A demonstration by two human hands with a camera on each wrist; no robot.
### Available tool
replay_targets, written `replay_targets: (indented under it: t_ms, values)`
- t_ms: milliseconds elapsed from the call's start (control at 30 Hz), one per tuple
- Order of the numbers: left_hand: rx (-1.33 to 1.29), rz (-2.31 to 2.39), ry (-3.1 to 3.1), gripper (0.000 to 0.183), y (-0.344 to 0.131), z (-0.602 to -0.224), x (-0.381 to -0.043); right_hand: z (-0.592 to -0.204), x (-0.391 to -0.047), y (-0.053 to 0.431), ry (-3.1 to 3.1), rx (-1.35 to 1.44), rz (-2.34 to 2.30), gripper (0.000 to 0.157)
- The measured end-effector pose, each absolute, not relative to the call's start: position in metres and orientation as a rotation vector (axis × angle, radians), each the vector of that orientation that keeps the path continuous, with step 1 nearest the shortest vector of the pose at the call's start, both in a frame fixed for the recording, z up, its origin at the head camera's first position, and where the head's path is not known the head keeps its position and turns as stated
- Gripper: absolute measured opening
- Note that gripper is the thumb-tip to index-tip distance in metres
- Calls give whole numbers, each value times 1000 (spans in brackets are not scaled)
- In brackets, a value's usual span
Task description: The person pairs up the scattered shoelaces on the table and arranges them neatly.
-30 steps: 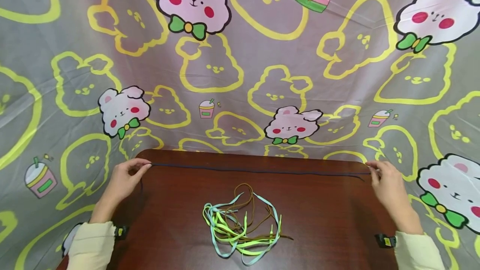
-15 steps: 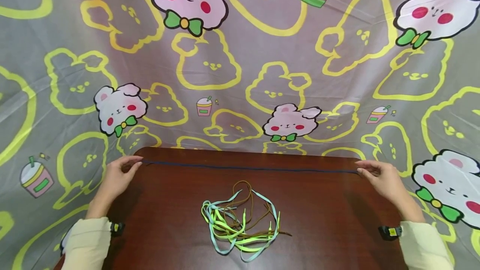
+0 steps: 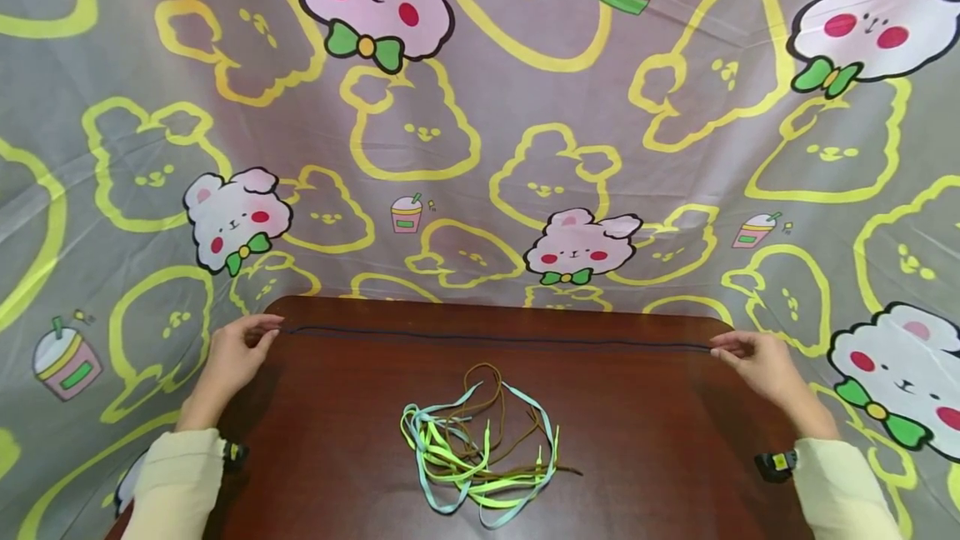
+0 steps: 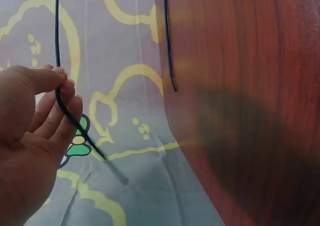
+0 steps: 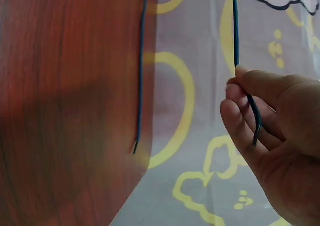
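Note:
Along the far edge of the table, my left hand (image 3: 238, 358) and right hand (image 3: 763, 367) stretch a dark blue shoelace (image 4: 57, 30) between them. In the left wrist view, thumb and fingertips pinch it close to one end, and a short tail hangs past the fingers. The right wrist view shows a matching pinch near the other end, its tail lying across the fingers. A second dark blue lace (image 5: 141, 70) lies straight on the table beside the held one. Lime-green laces (image 3: 510, 486), a light blue lace (image 3: 427, 482) and brown laces (image 3: 504, 411) form a tangled pile nearer me.
The brown wooden table (image 3: 330, 457) has rounded far corners. A grey cloth (image 3: 465, 107) with cartoon rabbits and yellow outlines hangs behind it and along both sides. Wrist cameras sit at both cuffs.
Both hands keep the blue lace stretched and have shifted slightly left in the head view, as the view itself has. The tail below the left hand no longer shows there. The pile lies unchanged.

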State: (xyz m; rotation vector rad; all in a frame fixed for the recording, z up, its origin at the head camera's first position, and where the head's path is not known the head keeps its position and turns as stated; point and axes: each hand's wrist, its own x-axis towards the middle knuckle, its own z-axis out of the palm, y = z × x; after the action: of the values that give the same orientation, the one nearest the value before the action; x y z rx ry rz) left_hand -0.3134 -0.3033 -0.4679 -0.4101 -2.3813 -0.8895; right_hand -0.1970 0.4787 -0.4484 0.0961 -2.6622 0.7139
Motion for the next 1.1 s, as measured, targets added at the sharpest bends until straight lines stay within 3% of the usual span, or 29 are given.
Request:
replay_targets:
  t_ms: [667, 833, 1100]
  values:
    - [-260, -839, -2489, 8, -310, -491, -337, -473, -212, 511, -2849, -70, 519, 15]
    - [-173, -820, -2518, 16, -313, -498, -343, -479, -213, 519, -2904, -204, 488, 21]
    - [-253, -812, -2663, 11, -318, -515, -350, -487, -215, 530, -2999, -254, 470, 21]
